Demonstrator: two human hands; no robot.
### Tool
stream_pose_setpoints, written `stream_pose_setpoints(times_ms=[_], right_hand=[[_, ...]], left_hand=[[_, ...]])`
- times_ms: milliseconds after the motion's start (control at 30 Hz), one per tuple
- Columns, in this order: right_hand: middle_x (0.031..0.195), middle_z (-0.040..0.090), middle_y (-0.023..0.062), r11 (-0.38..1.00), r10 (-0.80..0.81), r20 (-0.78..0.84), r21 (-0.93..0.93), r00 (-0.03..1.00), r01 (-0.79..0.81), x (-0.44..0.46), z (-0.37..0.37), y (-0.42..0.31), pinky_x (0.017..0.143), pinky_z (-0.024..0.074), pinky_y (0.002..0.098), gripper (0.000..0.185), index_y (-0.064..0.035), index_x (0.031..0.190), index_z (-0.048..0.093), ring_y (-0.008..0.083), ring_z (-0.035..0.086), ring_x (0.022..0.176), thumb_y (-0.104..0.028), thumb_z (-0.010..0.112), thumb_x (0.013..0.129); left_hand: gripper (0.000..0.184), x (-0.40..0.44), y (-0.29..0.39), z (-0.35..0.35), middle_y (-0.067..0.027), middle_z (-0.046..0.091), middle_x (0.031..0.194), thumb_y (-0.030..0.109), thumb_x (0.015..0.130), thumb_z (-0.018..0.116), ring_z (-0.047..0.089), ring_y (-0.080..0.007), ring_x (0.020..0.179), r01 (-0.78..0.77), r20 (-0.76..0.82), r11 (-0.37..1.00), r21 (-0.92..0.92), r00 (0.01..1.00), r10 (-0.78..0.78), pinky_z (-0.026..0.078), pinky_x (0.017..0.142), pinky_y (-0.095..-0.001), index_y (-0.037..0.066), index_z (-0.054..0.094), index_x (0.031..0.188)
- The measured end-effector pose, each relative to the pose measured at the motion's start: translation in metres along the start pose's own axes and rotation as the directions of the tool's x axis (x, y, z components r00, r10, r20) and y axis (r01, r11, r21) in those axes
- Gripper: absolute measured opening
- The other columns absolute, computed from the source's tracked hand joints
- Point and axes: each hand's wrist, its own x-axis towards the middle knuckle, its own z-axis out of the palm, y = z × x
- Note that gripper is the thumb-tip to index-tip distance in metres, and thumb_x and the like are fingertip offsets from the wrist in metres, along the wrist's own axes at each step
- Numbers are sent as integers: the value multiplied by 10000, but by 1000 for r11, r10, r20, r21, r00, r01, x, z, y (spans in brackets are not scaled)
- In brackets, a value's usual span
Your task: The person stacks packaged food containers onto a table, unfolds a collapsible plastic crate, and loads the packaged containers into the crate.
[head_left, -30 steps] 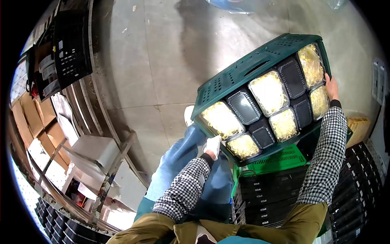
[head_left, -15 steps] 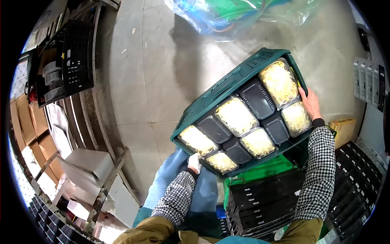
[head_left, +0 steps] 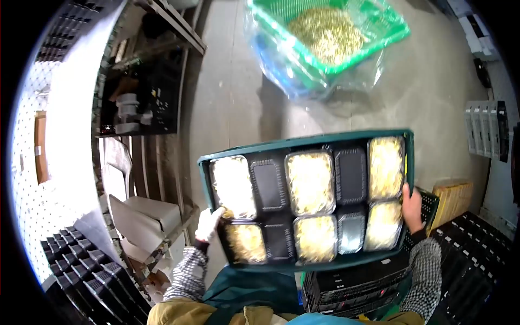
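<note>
Both my hands hold a dark green plastic crate (head_left: pixel 325 265) by its two short ends, in front of my body. My left hand (head_left: pixel 207 223), in a white glove, is closed on its left end. On the opposite side my right hand (head_left: pixel 413 210), bare, grips the other end. Inside are clear-lidded tubs of pale yellow shreds, such as the one at middle top (head_left: pixel 310 183), in two rows. Black containers (head_left: pixel 268 185) lie between them. One container (head_left: pixel 351 234) in the lower row looks silvery with glare.
Ahead on the floor stands a bright green basket (head_left: pixel 398 30) lined with clear plastic, holding yellowish-green shreds (head_left: pixel 330 32). Stacked black crates (head_left: pixel 352 284) are close below. Shelving with a black crate (head_left: pixel 157 103) is at left, and a yellow crate (head_left: pixel 454 203) at right.
The green crate has turned from a steep slant to nearly level across the view, still in both hands. My view has swung, showing more of the bright green basket and its contents.
</note>
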Motion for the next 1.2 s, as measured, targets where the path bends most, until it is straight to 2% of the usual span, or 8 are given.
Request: stream_pose_setpoints(times_ms=[67,100,233,467,667,800,1133,1200], right_hand=[[826,610,244,993,114,96,27,989,-117,-33,-35,-24,696,458,385,402,50,948,582,364,602,774,-337,471,953],[774,599,213,991,119,103,42,988,-124,-48,-49,-32,672,449,375,405,52,912,574,323,584,724,-337,469,955],[601,437,27,946,218,160,206,963,-249,-73,-112,-97,555,353,313,427,4,695,484,130,404,573,-335,483,955],[671,291,-11,800,277,155,510,948,-317,-72,-194,-200,610,283,291,361,-67,704,377,107,303,628,-307,485,951],[646,316,-33,546,406,-17,806,914,-228,-146,-179,-201,566,285,259,327,-103,739,421,79,323,584,-343,479,954],[605,369,-58,409,592,-101,892,799,-190,-177,-142,-231,477,267,226,314,-116,758,478,43,351,513,-361,494,953],[543,393,-41,223,547,-81,973,833,-52,-201,-102,-251,383,283,227,391,-113,761,452,67,345,413,-464,496,926],[537,334,-52,234,557,-66,969,828,-80,-208,-101,-239,386,287,218,353,-134,766,428,61,318,417,-435,486,943]], left_hand=[[262,-20,78,-48,-22,589,686,255,843,610,514,-110,590,49,3,984,171,999,-50,426,562,-273,-4,632,870],[280,-19,88,-71,-19,583,672,279,838,624,500,-95,579,16,3,1000,4,1000,-16,410,543,-261,0,633,865],[336,-38,238,-137,-8,557,644,329,825,652,472,-80,580,-134,80,969,207,990,119,387,548,-248,-5,642,864],[425,-37,444,-184,-29,546,644,399,826,591,498,-119,620,-372,206,836,404,927,312,398,602,-259,-22,645,840],[398,-55,498,-175,-25,561,689,380,809,583,506,-120,667,-555,272,537,635,812,517,406,624,-280,-15,620,842],[453,-39,523,-156,-75,605,806,393,781,615,546,-145,752,-649,334,511,564,745,577,428,680,-282,-26,611,955],[400,12,567,-111,-30,599,932,308,826,570,526,-150,879,-862,341,466,201,507,791,411,818,-288,-11,597,1066],[320,39,595,-125,-67,626,1085,206,849,540,539,-153,1018,-929,621,-41,369,213,754,400,913,-285,58,618,1122]])
